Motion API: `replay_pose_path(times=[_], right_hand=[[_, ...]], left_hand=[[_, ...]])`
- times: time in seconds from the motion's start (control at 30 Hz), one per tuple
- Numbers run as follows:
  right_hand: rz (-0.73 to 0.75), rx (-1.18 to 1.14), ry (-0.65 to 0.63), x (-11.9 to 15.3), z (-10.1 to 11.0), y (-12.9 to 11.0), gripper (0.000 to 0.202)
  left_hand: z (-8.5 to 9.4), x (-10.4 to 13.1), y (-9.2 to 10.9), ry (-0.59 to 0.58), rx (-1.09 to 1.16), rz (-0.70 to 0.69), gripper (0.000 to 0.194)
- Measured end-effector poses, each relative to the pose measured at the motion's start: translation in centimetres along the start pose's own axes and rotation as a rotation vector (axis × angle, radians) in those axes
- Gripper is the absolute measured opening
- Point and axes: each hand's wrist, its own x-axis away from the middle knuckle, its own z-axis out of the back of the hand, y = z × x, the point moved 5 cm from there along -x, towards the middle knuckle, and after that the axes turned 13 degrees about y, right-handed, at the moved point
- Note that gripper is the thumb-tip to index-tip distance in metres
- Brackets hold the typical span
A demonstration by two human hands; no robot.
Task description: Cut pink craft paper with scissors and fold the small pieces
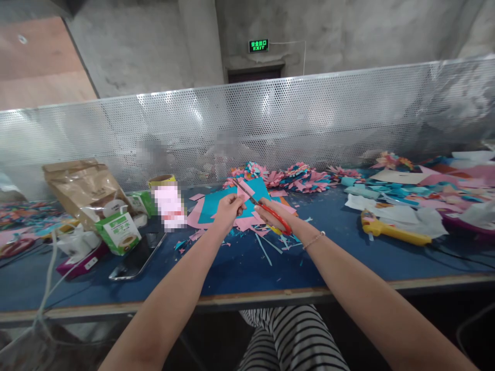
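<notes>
Red-handled scissors [284, 225] are in my right hand [277, 212], fingers closed round the handles, with the blades pointing up and left. My left hand [231, 208] pinches a small piece of pink paper [244, 190], which lies against the scissor blades. Whether the blades are parted I cannot tell. Beneath both hands lie a blue paper sheet [211, 207] and a pink paper sheet [194, 218]. Thin paper offcuts [264, 251] are scattered just in front of them. Behind the sheets sits a row of fringed pink and blue paper flowers [305, 178].
A yellow glue gun [398, 234] lies at the right beside white paper scraps. To the left are a phone [137, 257], a green-and-white packet [118, 232], a brown paper bag [85, 188] and a roll of tape [161, 180]. A perforated metal screen [328, 113] borders the table's back.
</notes>
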Motion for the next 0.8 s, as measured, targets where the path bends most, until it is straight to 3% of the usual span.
replay_pose_path(times=[0.27,0.6,0.8], right_hand=[[0.097,0.139,0.021,-0.2,0.5,-0.5,0.029],[-0.166,-0.227,-0.104,0.6,-0.7,-0.6,0.029],[0.019,-0.061,0.018,0.0,0.0,-0.5,0.024]], left_hand=[[0.0,0.0,-0.1,-0.007,0.019,0.018,0.027],[-0.6,0.4,-0.7,-0.101,-0.04,0.038,0.027],[-0.7,0.4,-0.8,-0.095,-0.042,0.038,0.028]])
